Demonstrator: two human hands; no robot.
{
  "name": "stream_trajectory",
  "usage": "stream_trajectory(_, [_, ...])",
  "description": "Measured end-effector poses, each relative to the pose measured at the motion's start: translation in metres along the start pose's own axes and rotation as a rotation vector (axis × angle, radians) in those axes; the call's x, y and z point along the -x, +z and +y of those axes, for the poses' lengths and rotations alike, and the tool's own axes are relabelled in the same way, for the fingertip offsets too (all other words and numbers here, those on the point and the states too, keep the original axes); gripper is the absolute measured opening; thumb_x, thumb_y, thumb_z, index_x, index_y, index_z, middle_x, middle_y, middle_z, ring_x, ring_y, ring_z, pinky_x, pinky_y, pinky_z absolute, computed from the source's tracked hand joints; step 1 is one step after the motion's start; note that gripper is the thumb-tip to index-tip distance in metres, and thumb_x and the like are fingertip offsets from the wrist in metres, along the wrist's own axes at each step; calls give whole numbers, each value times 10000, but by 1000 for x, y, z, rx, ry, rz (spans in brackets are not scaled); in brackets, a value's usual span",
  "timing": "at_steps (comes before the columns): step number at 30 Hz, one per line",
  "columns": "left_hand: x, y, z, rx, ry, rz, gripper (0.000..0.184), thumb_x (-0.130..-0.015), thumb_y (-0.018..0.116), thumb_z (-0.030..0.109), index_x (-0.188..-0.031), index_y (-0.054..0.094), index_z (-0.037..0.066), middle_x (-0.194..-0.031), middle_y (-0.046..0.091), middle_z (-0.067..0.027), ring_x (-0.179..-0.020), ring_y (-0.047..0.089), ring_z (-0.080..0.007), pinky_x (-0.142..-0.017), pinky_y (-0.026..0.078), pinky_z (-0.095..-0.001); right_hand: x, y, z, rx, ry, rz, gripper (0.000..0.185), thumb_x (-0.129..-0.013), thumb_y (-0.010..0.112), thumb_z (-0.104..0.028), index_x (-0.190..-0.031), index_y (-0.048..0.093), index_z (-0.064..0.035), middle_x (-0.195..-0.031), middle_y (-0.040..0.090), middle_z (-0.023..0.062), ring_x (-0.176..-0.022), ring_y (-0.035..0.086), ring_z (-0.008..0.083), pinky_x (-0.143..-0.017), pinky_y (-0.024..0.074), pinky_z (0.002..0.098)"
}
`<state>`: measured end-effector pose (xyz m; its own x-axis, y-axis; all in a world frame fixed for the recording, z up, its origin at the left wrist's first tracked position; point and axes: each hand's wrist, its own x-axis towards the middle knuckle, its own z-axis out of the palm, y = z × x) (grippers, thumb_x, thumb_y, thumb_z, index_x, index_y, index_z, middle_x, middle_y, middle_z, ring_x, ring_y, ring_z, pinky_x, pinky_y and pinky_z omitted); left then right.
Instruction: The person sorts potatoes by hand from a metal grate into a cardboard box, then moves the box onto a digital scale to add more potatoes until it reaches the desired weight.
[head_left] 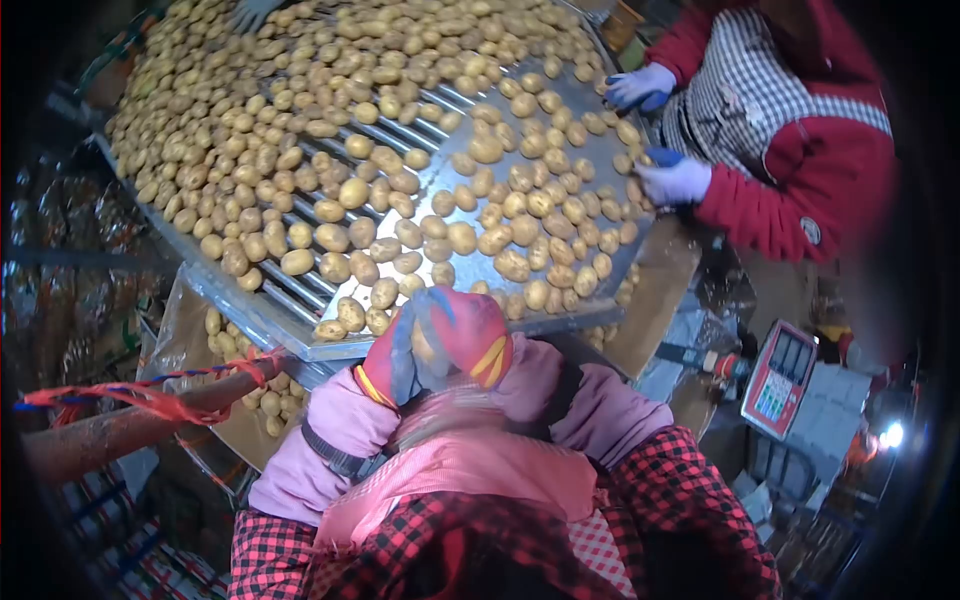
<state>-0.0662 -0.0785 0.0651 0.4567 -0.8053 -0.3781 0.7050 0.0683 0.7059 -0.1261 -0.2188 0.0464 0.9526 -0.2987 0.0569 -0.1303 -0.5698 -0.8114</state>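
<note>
My left hand, in a grey and red glove with a yellow stripe, is closed close to my body at the table's near edge. Against it is my right hand, in a red, purple and yellow glove, also closed. Between the two gloves shows a potato, slightly blurred and partly covered by the fingers. Just beyond my hands, several loose potatoes lie on the metal sorting table.
Potatoes cover much of the table and its roller bars. At right, a co-worker's gloved hands touch potatoes. Another gloved hand reaches in at the top. A pole with red cord juts in at left; a scale stands right.
</note>
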Motion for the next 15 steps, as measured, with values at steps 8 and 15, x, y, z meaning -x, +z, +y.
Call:
stream_trajectory(8, [-35,-2,-21,-210,-592,-205,764,-1025,322,685,-1169,621,-3,-489,530,-76,-406,512,-198,-440,454,-335,59,-38,100,-31,-188,-25,198,-972,601,-219,-1057,667,-53,-896,668,87,-817,650,233,-719,520,375])
stream_trajectory(15, [-96,-27,36,-61,33,112,533,-1017,521,491,-1341,540,67,-1154,633,-127,-960,643,-250,-877,548,-382,266,-101,208,303,685,-307,407,-991,604,-428,-1083,668,-37,-1052,704,154,-977,694,315,-813,553,390])
